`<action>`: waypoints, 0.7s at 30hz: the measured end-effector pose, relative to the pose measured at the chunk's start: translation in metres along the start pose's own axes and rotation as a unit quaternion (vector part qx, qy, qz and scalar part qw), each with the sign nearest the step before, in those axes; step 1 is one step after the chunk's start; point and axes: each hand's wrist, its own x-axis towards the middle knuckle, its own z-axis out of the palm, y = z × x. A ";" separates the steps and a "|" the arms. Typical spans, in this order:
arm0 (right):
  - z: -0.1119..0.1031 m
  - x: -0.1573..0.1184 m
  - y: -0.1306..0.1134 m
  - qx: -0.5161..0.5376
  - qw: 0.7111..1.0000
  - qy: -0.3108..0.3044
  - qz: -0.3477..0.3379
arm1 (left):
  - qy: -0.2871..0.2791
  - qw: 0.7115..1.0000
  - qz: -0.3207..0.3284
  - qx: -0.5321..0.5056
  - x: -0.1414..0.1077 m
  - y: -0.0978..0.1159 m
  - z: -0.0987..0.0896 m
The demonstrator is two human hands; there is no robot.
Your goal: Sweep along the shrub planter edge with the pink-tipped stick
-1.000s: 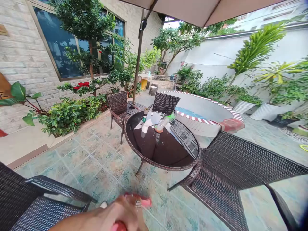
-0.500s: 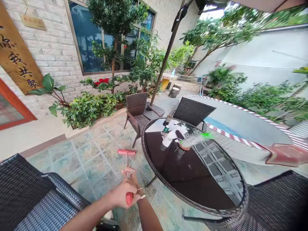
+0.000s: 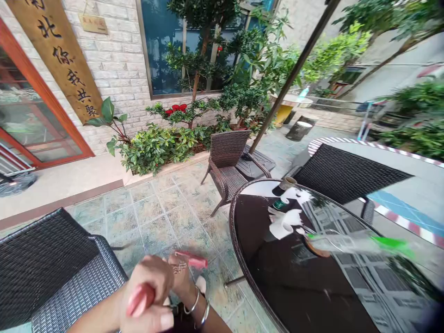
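In the head view I hold a long-handled floor tool with a red T-shaped head (image 3: 194, 260); I cannot tell whether it is a mop or a squeegee. My left hand (image 3: 149, 282) is closed round the top of the handle, whose rounded red end sticks out towards me. Lower on the same handle is my right hand (image 3: 179, 273), fingers wrapped round it, with bracelets (image 3: 199, 305) on the wrist. It partly covers the red head, which is low at the tiled floor (image 3: 156, 212), and the shaft is mostly hidden.
A round glass table (image 3: 277, 286) stands close on my right, carrying a white paper roll (image 3: 281, 226), a small green can (image 3: 278, 203) and a pot (image 3: 314, 247). Wicker chairs stand at left (image 3: 76, 268), ahead (image 3: 231, 150) and behind the table (image 3: 347, 173). A planted bed (image 3: 163, 148) borders the wall.
Both hands have drawn the tool back towards me, and its head is nearer my body. My view has turned to the left and down, so the table sits further right.
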 end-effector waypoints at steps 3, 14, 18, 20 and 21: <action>-0.017 0.054 0.038 0.045 0.998 -0.010 -0.049 | 0.020 0.991 0.057 0.122 0.024 -0.035 0.008; -0.034 0.174 0.170 0.232 0.964 -0.129 -0.031 | 0.028 0.947 -0.106 0.301 0.113 -0.189 -0.007; -0.045 0.131 0.132 0.209 0.969 -0.112 -0.063 | 0.108 0.960 -0.074 0.249 0.125 -0.117 0.017; -0.053 0.111 0.112 0.170 0.976 -0.089 -0.100 | 0.145 0.967 -0.044 0.203 0.128 -0.091 0.026; -0.057 0.104 0.105 0.152 0.978 -0.079 -0.118 | 0.166 0.969 -0.040 0.179 0.129 -0.083 0.028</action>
